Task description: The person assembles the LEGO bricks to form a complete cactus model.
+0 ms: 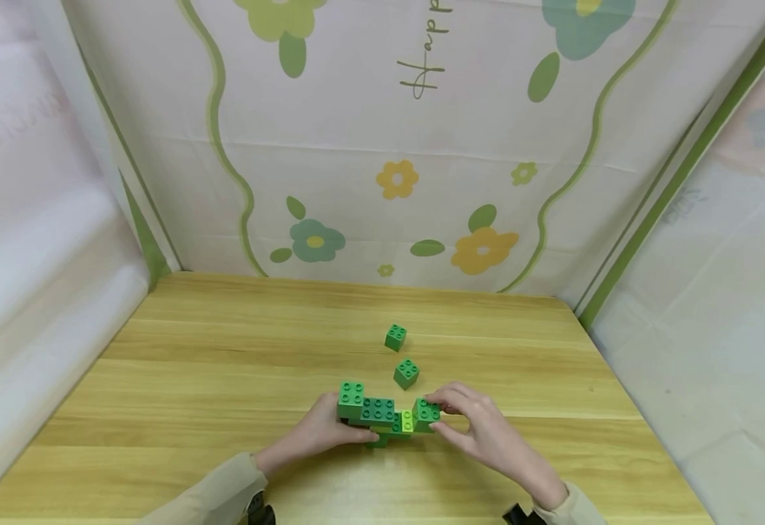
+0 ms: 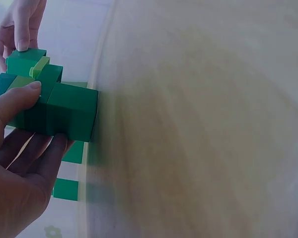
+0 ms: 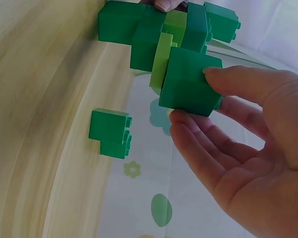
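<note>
My left hand [image 1: 321, 426] grips a build of joined toy building bricks [image 1: 378, 411], mostly dark green, from its left side, thumb in front and fingers behind. A taller bright green brick [image 1: 351, 397] forms its left end. Toward the right end sits a thin lime-green piece [image 1: 408, 421]. Between thumb and fingers, my right hand [image 1: 483, 429] pinches a square green brick [image 3: 191, 82] at that end. This brick lies right against the lime-green piece in the right wrist view, its studs facing up in the head view.
Two loose green bricks, a nearer one [image 1: 406, 375] and a farther one [image 1: 395, 337], stand studs up on the wooden table [image 1: 224, 350] beyond the build. A flowered white cloth [image 1: 329, 146] hangs behind the table, and white panels flank both sides.
</note>
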`<state>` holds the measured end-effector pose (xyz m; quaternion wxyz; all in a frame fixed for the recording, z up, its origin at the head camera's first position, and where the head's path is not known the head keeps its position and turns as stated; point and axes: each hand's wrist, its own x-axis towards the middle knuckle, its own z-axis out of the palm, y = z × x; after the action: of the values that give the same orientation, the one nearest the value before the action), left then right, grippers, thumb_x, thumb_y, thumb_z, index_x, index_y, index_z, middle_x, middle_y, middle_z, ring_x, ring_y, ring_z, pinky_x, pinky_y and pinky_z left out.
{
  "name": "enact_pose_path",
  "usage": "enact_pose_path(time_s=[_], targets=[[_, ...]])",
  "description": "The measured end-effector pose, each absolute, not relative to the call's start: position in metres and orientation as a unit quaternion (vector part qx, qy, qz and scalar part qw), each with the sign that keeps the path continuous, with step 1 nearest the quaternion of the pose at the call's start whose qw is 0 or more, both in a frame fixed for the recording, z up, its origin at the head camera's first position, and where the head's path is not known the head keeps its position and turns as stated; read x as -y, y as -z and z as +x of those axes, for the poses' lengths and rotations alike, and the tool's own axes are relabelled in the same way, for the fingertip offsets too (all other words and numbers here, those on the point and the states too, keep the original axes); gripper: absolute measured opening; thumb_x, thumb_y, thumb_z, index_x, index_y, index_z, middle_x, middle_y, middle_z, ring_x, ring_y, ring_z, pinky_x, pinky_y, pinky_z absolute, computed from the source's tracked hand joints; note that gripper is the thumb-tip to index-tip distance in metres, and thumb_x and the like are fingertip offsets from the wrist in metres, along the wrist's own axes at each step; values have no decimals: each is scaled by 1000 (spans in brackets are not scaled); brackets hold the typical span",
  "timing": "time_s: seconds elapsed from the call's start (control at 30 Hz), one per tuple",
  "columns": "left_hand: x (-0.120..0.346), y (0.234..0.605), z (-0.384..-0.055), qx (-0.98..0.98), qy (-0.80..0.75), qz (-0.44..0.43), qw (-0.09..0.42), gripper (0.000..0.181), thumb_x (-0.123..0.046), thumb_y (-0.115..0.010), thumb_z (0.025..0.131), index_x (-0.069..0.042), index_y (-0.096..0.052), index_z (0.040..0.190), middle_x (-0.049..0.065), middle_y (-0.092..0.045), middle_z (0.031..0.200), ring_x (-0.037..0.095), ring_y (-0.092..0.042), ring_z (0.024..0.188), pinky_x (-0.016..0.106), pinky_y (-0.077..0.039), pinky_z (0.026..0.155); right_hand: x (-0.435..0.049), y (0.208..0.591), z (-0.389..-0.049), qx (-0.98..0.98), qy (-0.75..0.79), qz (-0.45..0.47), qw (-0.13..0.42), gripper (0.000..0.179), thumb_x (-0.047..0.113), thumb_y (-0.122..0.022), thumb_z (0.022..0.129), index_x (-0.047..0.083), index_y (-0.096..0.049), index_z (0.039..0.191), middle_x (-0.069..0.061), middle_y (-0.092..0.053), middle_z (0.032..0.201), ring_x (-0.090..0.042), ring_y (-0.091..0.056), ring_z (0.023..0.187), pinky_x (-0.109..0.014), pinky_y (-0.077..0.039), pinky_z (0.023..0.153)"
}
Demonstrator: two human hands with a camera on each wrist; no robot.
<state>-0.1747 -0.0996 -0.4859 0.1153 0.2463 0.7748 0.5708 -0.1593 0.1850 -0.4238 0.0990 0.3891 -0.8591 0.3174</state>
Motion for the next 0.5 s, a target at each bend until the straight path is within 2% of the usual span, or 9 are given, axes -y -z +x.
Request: enact_pose_path(time_s=[0.5], targets=[[101,486,-175,-772,-576,241,117,46,-20,-85,77,-14,-68,120,4,-75,115,9,-70,104,20,-53,93,-184,423,-163,850,-306,413,118,33,5,-76,83,9,-67,115,1,-69,107,-13,-69,94,-30,-62,79]])
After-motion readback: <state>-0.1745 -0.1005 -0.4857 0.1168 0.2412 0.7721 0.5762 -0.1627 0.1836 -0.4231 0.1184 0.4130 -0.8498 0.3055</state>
